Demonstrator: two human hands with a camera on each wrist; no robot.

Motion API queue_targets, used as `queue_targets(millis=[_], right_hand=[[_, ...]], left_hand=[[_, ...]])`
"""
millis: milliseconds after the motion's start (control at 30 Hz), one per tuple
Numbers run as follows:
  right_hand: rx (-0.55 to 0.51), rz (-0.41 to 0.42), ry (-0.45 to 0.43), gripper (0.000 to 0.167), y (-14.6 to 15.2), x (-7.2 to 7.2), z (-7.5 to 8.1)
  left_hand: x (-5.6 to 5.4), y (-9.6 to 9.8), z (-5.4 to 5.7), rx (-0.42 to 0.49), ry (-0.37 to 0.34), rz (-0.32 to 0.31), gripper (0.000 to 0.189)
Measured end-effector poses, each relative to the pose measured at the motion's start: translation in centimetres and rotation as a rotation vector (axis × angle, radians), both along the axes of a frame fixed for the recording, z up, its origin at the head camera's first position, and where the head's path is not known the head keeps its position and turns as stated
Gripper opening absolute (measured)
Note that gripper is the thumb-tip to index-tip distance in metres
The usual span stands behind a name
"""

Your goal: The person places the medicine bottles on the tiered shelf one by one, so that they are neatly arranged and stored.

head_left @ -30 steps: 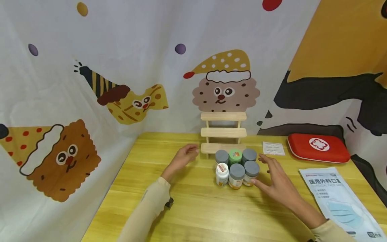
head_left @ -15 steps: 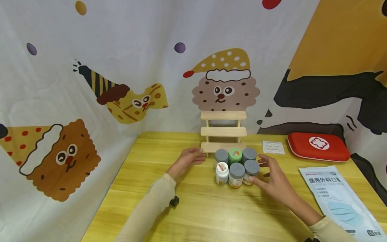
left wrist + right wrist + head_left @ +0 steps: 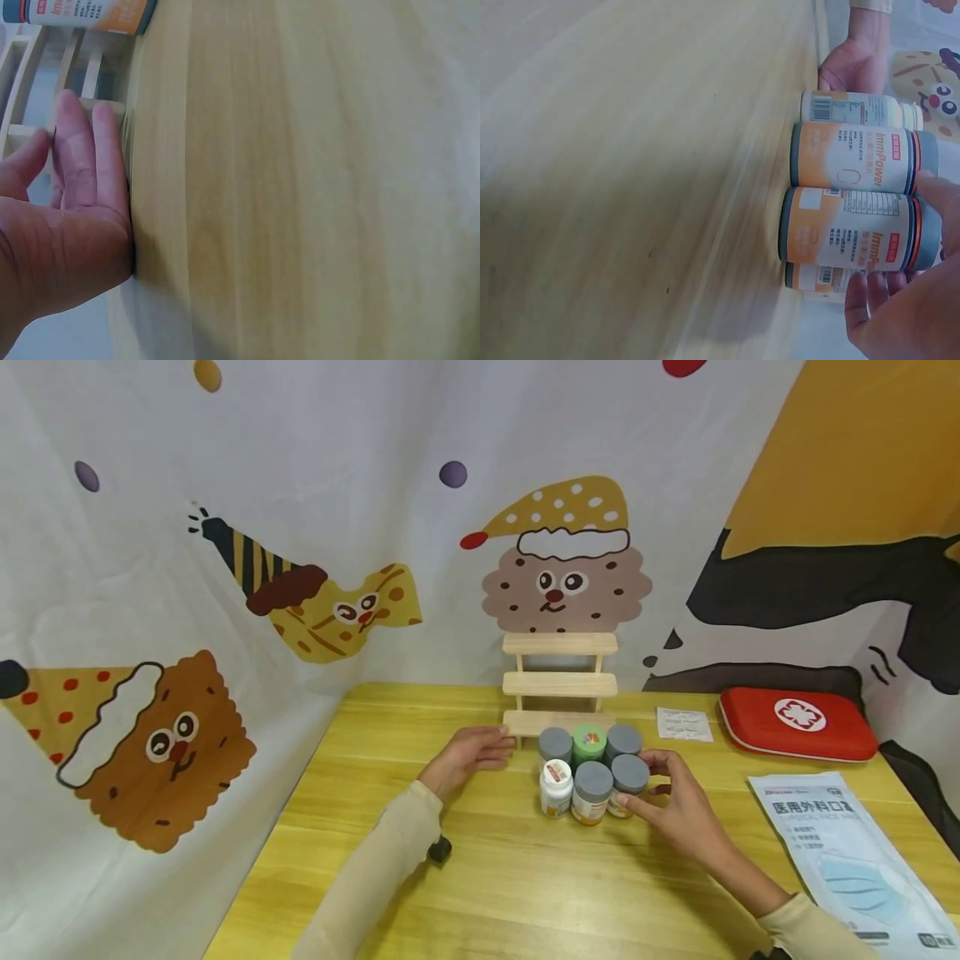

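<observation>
Several supplement bottles stand upright in a tight cluster. The front right one, a grey-lidded bottle [image 3: 630,775], sits between the thumb and fingers of my right hand [image 3: 688,814], which holds it near the lid. In the right wrist view that bottle [image 3: 847,229] has an orange and white label. Beside it are another grey-lidded bottle [image 3: 592,785] and a small white bottle [image 3: 556,789]; a green-lidded bottle [image 3: 588,743] is in the back row. My left hand [image 3: 468,756], fingers extended, touches the left end of the lowest step of a wooden tiered rack [image 3: 559,683].
At the back right lies a red first-aid case [image 3: 798,722], with a small printed paper [image 3: 684,724] to its left. A face mask packet [image 3: 851,860] lies at the right of the wooden table [image 3: 510,893]. A patterned cloth [image 3: 360,460] hangs behind.
My left hand has moved right and reached the rack's lowest step. My right hand has closed in on the front right bottle and now holds it. The view has shifted slightly.
</observation>
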State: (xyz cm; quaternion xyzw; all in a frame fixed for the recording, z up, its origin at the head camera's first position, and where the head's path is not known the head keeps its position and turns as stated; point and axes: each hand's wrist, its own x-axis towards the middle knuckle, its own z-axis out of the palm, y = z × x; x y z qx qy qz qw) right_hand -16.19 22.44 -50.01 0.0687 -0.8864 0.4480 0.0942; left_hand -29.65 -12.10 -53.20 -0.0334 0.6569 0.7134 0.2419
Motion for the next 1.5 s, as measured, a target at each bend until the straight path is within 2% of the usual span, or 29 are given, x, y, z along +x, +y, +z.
queue_targets(millis=[233,500,733,1000,1267,1500], right_hand=[[-0.004,-0.007,0.02,0.062,-0.2,0.0,-0.4],[-0.066,-0.006,0.014,0.059,-0.2,0.2,-0.5],[-0.113,-0.021,0.101,0.055,0.2,0.6,-0.3],[-0.144,-0.041,0.224,0.057,0.2,1.1,2.7],[-0.154,-0.022,0.317,0.061,0.1,0.7,5.5],[-0.218,0.003,0.38,0.063,-0.7,-0.2,7.4]], left_hand=[[0.0,0.1,0.0,0.012,-0.013,0.003,0.046],[-0.2,0.0,0.0,0.034,-0.022,0.015,0.049],[-0.4,0.2,0.1,0.051,-0.014,0.013,0.047],[-0.3,0.1,-0.1,0.053,-0.001,-0.003,0.044],[0.0,0.3,0.1,0.04,0.003,0.008,0.044],[0.2,0.3,-0.1,0.03,0.018,0.011,0.042]])
